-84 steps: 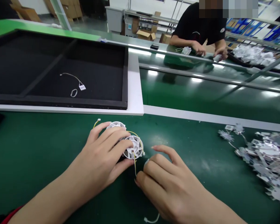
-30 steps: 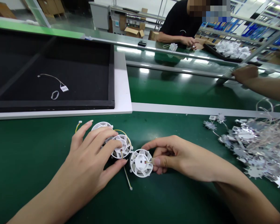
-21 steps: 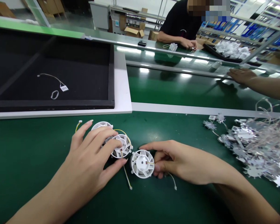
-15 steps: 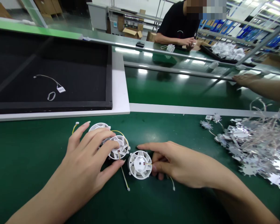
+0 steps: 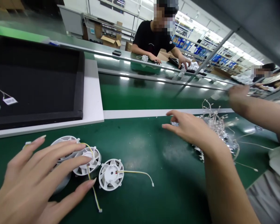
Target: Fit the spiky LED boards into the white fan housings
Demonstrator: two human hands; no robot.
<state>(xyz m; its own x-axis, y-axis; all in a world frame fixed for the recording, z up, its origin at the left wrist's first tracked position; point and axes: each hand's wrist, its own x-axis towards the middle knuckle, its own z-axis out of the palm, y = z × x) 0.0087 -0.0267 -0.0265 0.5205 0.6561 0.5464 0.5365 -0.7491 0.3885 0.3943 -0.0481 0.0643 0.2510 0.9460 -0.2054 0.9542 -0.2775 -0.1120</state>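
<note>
Three round white plastic fan-like parts lie in a row on the green mat. My left hand rests flat with spread fingers over the left part and the middle part, which carries a yellow wire. The third part lies free to the right, its pale wire trailing rightward. My right hand hovers open, fingers loosely spread and empty, near a heap of silver star-shaped pieces with wires.
A large black tray on a white board holds a tagged wire at the left. Another person's hand reaches in from the right above the heap. A person in black works across the far green belt.
My right hand let go of the third fan part and moved right toward the heap. The view swung right. My left hand stays on the two parts.
</note>
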